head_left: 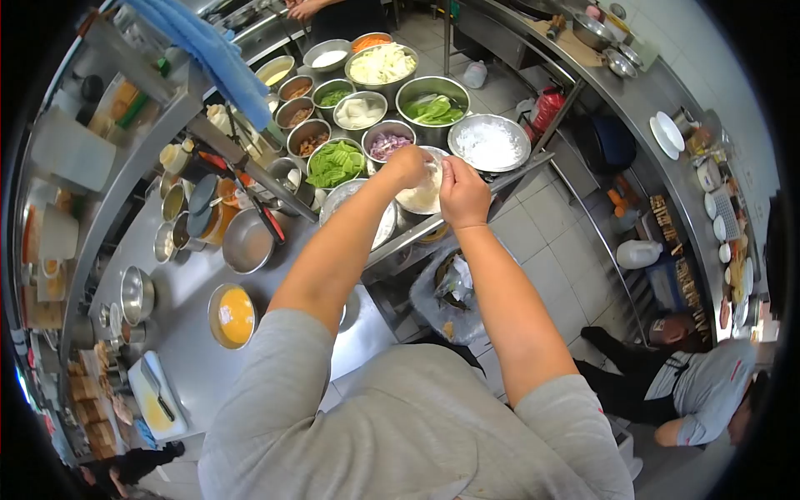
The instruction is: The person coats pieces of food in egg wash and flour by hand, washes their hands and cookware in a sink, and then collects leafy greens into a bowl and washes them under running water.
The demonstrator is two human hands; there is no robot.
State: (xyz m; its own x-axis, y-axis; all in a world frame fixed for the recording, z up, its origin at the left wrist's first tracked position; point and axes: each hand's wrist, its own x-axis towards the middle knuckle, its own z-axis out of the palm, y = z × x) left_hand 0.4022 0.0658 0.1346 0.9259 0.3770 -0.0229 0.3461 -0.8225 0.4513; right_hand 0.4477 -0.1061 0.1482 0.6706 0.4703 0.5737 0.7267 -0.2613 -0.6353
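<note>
Between my hands is a metal bowl with a pale, off-white content. My left hand bends over its far left side with curled fingers, their tips hidden from view. At its right side my right hand is closed, thumb up along the rim; its other fingers are mostly hidden. Just beyond sits a bowl of chopped purple onion. A wide bowl of white powder stands to the right. Under my left forearm is another pan with white content, and left of it a bowl of cut green leaves.
Several bowls of cut vegetables stand behind, including pale shredded cabbage and leafy greens. At left are a bowl of beaten egg and a knife on a white board. A lined bin stands below. Another person is at right.
</note>
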